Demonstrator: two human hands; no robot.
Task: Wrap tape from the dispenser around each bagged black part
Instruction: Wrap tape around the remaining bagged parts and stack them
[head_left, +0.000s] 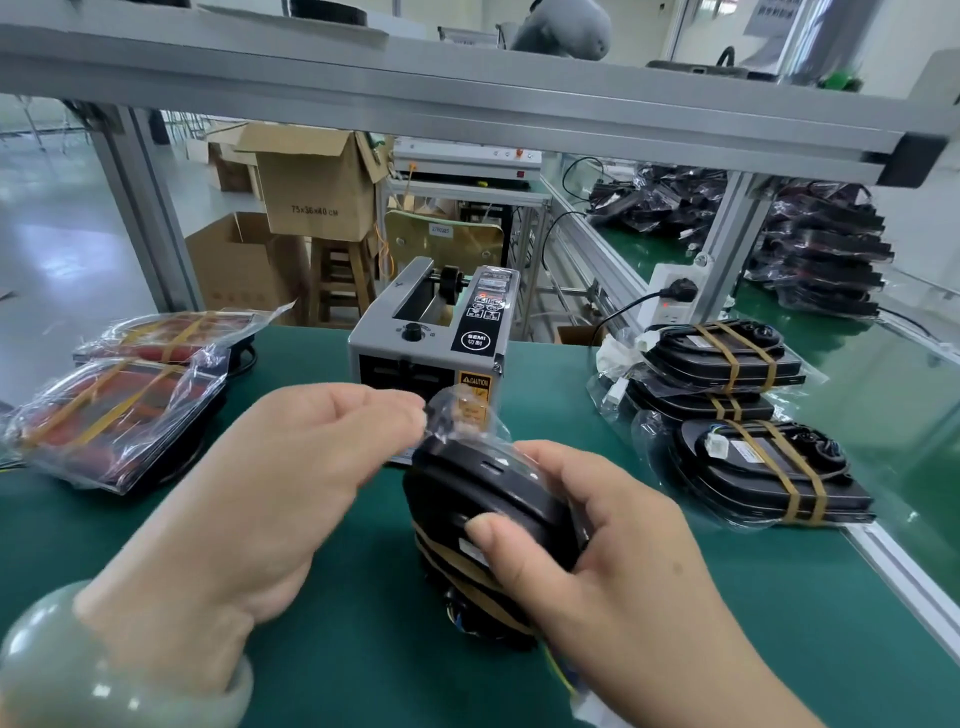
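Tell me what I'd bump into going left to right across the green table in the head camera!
First the bagged red parts → left hand, pinching the bag's end → bagged black part → right hand, gripping it → stack of taped black parts.

I see a green bench mat (805, 597) under an aluminium frame (467, 98); beyond it, stacked cardboard boxes (311, 192), a wooden stool (340, 280) and a glossy pale floor (57, 249).

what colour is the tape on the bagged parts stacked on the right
The tape is tan-brown; the head view shows it best.
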